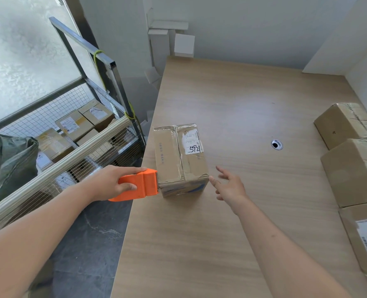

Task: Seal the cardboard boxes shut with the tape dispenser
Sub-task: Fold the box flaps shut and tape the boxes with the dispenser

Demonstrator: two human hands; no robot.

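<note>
- Left hand (109, 184) grips the blocky orange plastic tape dispenser (140, 184), its nose against the creased cardboard box (179, 160) near the wood-grain surface (199, 244) edge.
- Right hand (228, 186), fingers spread, fingertip at the box's corner.
- Taped boxes (354, 168) stand rightward.

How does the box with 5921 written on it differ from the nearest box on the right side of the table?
The 5921 box stands alone near the table's left edge, between both hands; the right box sits in a row at the right edge, untouched. The 5921 box's label is torn with handwritten digits; the right box's label looks intact and printed. The dispenser meets the 5921 box, not the right one. Both are brown cardboard.
</note>
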